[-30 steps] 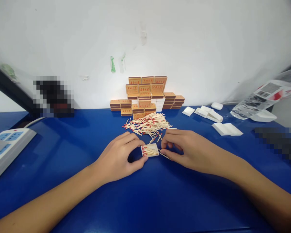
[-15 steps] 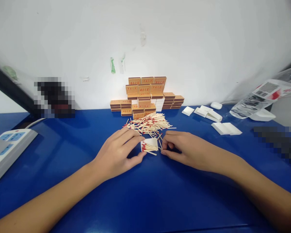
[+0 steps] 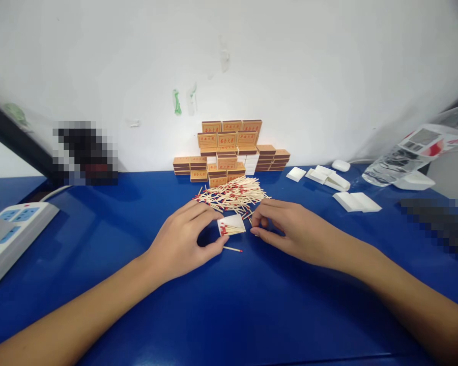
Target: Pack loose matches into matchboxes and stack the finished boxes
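Observation:
My left hand (image 3: 183,241) pinches the left end of a small white matchbox tray (image 3: 232,224), between forefinger and thumb. The tray is tilted up and holds red-tipped matches. At the tray's right end my right hand (image 3: 286,229) has its fingers curled and pinched together; whether they hold a match I cannot make out. One loose match (image 3: 232,249) lies on the blue table (image 3: 229,305) just in front of the tray. A pile of loose matches (image 3: 232,193) lies just behind both hands.
Stacked orange matchboxes (image 3: 229,150) stand against the white wall. Several white empty trays (image 3: 341,190) lie at the right, with a clear plastic bag (image 3: 412,152) beyond them. A white power strip (image 3: 11,229) sits at the left edge.
The tray has been lifted and tilted and has moved a little away from me. A match has dropped onto the table in front of it. Both hands shifted slightly toward the pile.

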`<state>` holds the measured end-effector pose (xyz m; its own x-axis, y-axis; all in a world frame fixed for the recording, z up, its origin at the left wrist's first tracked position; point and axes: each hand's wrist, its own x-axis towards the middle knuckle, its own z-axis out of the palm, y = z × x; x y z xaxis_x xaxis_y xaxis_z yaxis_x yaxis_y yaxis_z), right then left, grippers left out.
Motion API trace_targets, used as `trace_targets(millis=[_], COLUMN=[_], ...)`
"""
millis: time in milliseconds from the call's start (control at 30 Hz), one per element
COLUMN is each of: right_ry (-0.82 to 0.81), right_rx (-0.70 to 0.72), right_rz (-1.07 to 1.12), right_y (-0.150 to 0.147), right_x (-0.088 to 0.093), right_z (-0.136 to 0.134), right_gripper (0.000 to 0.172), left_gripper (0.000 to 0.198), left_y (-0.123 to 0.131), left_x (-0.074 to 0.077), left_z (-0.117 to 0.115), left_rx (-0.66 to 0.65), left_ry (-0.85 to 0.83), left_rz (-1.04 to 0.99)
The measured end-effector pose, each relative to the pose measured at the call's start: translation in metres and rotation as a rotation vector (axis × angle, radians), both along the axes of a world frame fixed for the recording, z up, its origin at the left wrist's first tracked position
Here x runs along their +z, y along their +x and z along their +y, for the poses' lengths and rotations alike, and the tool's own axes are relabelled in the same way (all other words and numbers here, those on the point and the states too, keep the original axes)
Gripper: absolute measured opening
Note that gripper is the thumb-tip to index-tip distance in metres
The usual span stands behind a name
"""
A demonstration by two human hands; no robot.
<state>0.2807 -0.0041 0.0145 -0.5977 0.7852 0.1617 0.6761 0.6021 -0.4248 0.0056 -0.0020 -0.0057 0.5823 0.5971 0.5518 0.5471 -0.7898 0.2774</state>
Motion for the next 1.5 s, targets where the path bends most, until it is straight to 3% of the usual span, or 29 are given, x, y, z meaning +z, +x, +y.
trace_targets(millis=[133,233,400,633,900,1067,1267,1400,1500], right_ry=[0.105,0.145,0.129,0.068,0.068,0.155,0.066,0.070,0.041], right_rx=[0.037,0.053,0.132,0.141,0.180,0.095,0.077,-0.009,0.024], right_rz=[0.142,0.115,0.030,-0.018,0.062,0.143,0.054,-0.065,-0.037], right_y=[-0.012,-0.016,-0.014,-0.016,-0.015,-0.018,-0.037,-0.042,-0.035], right_x=[0.001,-0.003,-0.010,-0.008,-0.010,-0.008,-0.018,-0.019,-0.014], right_z=[-0.008,-0.010,-0.008,-0.011,-0.012,-0.014,-0.021,-0.021,-0.016], right_gripper=[0.007,0.014,0.016,0.016,0.023,0.017,0.012,0.025,0.026], left_gripper=[0.023,0.022,0.023,0.025,0.026,0.021,0.018,0.017,0.018], left_y=[0.002,0.004,0.006,0.004,0.005,0.004,0.001,0.003,0.003], left_x=[0.003,0.003,0.000,-0.002,-0.001,-0.002,-0.003,-0.002,-0.002], left_z=[-0.001,-0.003,-0.005,-0.004,-0.004,-0.001,0.003,0.003,0.003], left_rx=[-0.028,-0.063,-0.121,-0.117,-0.153,-0.001,0.216,0.264,0.251], left_ry=[0.067,0.083,0.045,-0.097,-0.057,-0.034,-0.061,-0.080,-0.078], left_rz=[-0.024,-0.008,0.020,-0.001,-0.024,-0.071,-0.114,-0.112,-0.113])
